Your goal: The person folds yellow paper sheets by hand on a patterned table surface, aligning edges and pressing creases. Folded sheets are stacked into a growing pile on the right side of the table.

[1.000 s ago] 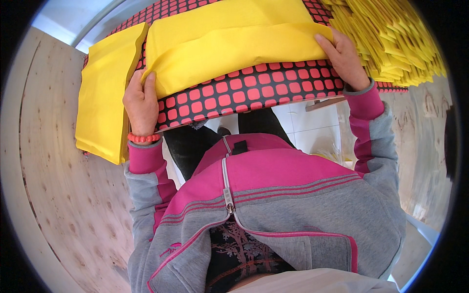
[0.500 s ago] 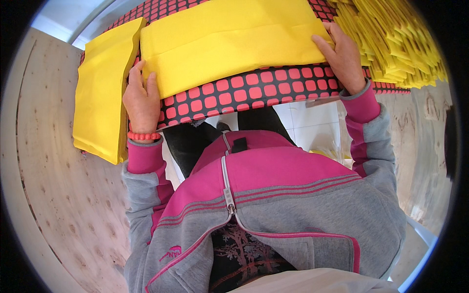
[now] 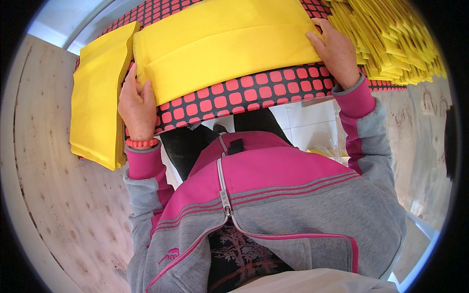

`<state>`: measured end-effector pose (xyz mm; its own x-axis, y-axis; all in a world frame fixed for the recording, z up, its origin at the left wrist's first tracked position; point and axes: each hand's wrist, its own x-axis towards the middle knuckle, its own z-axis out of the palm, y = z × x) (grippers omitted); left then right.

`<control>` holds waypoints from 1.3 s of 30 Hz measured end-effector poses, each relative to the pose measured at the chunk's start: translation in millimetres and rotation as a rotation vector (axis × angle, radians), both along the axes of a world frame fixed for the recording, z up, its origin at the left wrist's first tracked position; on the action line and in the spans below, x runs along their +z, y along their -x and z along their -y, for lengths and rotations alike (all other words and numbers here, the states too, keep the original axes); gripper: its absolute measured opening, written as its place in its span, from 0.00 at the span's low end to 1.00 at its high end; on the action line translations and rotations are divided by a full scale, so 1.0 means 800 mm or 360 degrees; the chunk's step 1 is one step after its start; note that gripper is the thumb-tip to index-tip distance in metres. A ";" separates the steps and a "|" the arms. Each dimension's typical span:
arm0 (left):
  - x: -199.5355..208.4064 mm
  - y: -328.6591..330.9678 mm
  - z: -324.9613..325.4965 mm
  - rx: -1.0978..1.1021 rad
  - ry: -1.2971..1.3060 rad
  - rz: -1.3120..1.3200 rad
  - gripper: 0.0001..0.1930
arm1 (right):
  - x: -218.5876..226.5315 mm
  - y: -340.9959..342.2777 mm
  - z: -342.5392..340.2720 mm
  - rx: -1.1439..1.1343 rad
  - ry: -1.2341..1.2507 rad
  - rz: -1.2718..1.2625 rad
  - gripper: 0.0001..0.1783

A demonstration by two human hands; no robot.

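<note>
A wide folded yellow cloth [image 3: 227, 44] lies across the table in front of me, with a crease running along its length. My left hand [image 3: 138, 105], with a red bead bracelet at the wrist, holds its left end; the thumb is by the near corner and the fingers reach along the edge. At the right end, my right hand [image 3: 337, 51] grips the edge with thumb and forefinger spaced apart on it. The tips of some fingers are hidden. Just left of my left hand is a flat stack of folded yellow cloth [image 3: 99, 95].
The table has a black cover with red rounded squares [image 3: 220, 95]. A thick pile of yellow folded pieces [image 3: 391, 39] spreads over its far right. Pale wooden board [image 3: 58, 195] lies to the left. White floor tiles [image 3: 312, 122] show below the table's front edge.
The view has shifted slightly. Both hands remain at the two ends of the cloth; the left fingers sit a little differently along its edge.
</note>
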<state>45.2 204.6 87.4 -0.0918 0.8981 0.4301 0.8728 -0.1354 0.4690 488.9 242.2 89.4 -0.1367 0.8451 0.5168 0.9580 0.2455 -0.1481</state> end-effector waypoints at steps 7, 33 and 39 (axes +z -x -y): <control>-0.001 0.002 0.003 -0.0011 -0.0005 0.0069 0.27 | 0.005 0.002 0.001 -0.0014 0.0042 -0.0199 0.21; 0.024 -0.079 0.005 -0.0553 -0.0497 -0.0558 0.27 | 0.003 0.005 0.010 0.0050 0.0155 -0.0356 0.19; 0.005 -0.135 -0.005 -0.0729 -0.0102 -0.0548 0.35 | 0.001 0.003 0.009 0.0046 0.0169 -0.0389 0.18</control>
<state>153.6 208.6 91.1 0.4554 0.7843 0.4213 0.8192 -0.5545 0.1466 486.3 235.0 90.3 -0.0437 0.8940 0.4459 0.8834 0.2430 -0.4006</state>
